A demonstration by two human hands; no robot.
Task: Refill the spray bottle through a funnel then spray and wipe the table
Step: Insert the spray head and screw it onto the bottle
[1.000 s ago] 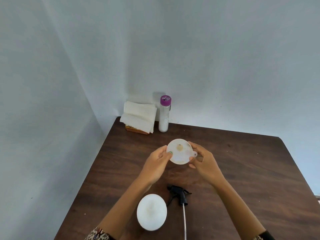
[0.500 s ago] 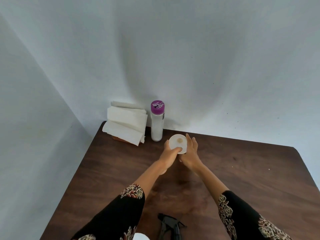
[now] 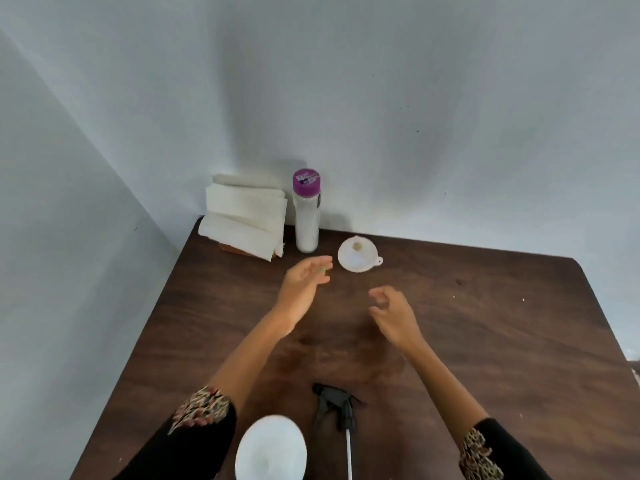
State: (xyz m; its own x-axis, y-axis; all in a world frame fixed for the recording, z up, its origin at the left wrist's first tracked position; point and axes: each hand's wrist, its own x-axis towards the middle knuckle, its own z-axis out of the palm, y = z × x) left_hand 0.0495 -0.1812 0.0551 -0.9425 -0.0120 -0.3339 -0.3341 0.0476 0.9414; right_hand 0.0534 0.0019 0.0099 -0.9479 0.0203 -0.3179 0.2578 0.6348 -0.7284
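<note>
Funnel point(image 3: 356, 255): white, wide mouth up, set on the surface point(image 3: 485, 341) near the far edge, just right of the refill bottle; small tab handle points right. No hand touches it.
Bottle point(image 3: 271, 448): white, seen from above at the near edge, cap off; its lower part is cut by the frame.
Spray head point(image 3: 337, 412): black trigger unit lying on the surface just right of the bottle, white dip tube point(image 3: 349, 455) running toward the near edge.
Left hand point(image 3: 304, 282): above the surface, left of and nearer than the funnel, apart from it; fingers point(image 3: 320, 265) loosely extended, holding nothing.
Right hand point(image 3: 393, 311): above the middle of the surface, nearer than the funnel and well apart from it; fingers loosely curled, holding nothing.
Refill bottle point(image 3: 306, 216): tall, clear, pale contents, purple cap, upright at the far edge near the far-left corner.
Paper towels point(image 3: 244, 220): folded white stack in the far-left corner, touching the wall, resting on a brown item mostly hidden.
Sleeves: dark with patterned cuffs, at the near edge.
</note>
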